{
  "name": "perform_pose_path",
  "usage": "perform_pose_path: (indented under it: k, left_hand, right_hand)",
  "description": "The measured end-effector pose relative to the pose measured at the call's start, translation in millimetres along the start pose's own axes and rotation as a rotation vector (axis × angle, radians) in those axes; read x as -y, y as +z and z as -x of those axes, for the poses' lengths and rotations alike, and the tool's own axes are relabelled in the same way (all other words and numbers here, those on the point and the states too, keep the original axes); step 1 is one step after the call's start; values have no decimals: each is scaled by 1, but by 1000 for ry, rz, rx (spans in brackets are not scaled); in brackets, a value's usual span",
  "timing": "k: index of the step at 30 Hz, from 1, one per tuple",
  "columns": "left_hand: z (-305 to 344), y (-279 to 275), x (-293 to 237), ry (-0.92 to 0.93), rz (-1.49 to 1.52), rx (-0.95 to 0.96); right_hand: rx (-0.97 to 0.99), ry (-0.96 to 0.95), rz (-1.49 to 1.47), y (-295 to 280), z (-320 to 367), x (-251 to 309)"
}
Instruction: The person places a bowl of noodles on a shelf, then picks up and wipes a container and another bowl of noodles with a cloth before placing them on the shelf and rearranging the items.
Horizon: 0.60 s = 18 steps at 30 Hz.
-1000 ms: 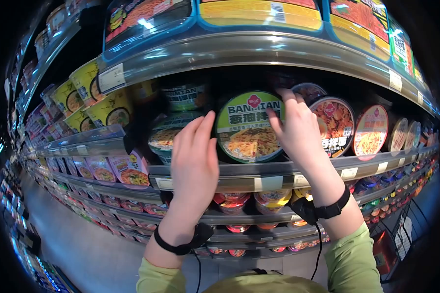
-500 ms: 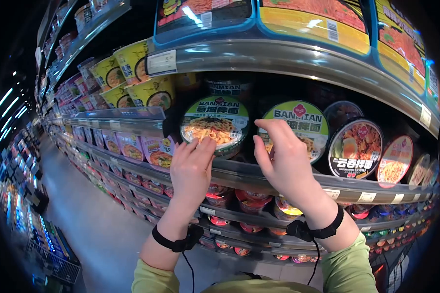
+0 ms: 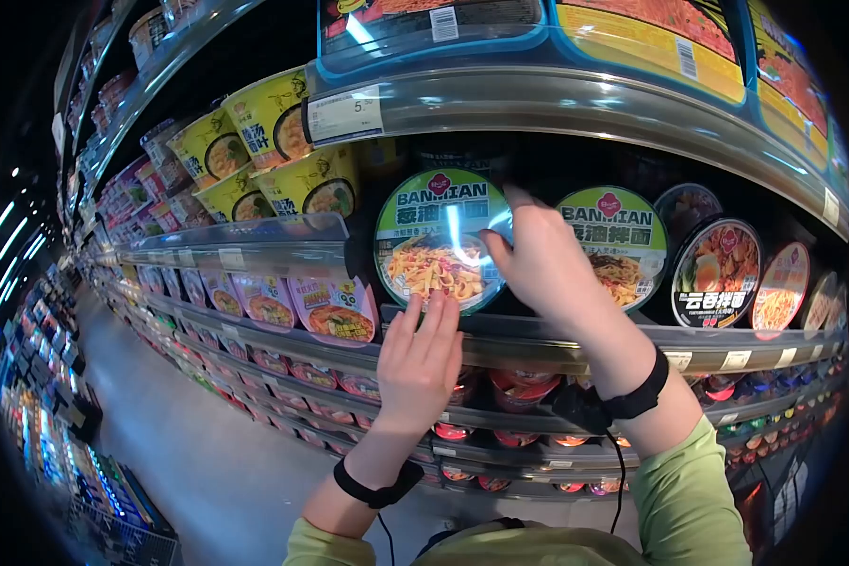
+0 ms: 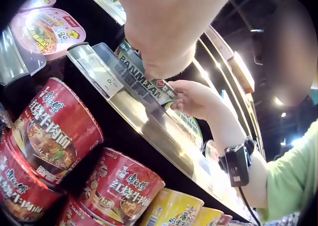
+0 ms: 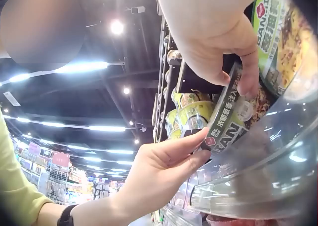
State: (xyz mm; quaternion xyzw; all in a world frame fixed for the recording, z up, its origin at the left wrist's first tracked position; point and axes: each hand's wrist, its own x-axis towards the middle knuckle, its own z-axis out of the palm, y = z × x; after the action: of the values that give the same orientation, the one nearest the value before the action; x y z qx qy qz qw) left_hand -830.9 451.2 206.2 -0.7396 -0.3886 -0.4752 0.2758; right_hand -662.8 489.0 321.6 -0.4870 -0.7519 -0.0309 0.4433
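A round instant noodle bowl (image 3: 424, 250) with a green lid marked BANMIAN stands tilted up at the shelf front, its lid facing me. My left hand (image 3: 415, 373) holds its lower edge. In the right wrist view that left hand (image 5: 159, 169) pinches the bowl (image 5: 223, 119) between thumb and fingers. My right hand (image 3: 547, 259) grips the right side, thumb on the lid and fingers reaching round the rim. The left wrist view shows the bowl (image 4: 131, 69) behind the price strip, with the right hand (image 4: 196, 99) at its far end.
A matching green bowl (image 3: 618, 226) stands to the right, beside a black-rimmed one (image 3: 717, 274). Yellow noodle cups (image 3: 283, 127) are stacked on the left. The upper shelf edge (image 3: 557, 118) overhangs the hands. Red noodle tubs (image 4: 59, 124) fill a lower shelf.
My right hand has left the right-hand green bowl and moved left onto the other one. That bowl's lid has tipped up towards me. The head view has swung left.
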Motion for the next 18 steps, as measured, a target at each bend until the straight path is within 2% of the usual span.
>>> perform_pose_path:
  k: [7, 9, 11, 13, 18]
  left_hand:
    - [-3, -4, 21, 67, 53, 124]
    - [-4, 0, 25, 79, 86, 145]
    - [-6, 3, 29, 62, 119, 234]
    - [-4, 3, 31, 61, 147, 244]
    - [0, 0, 40, 57, 230, 253]
  right_hand:
    - [-15, 109, 65, 6, -9, 7]
    - [-71, 55, 62, 13, -8, 2]
    - [-54, 111, 77, 15, -8, 5]
    - [-38, -50, 279, 19, -9, 2]
    - [-5, 30, 254, 5, -6, 9]
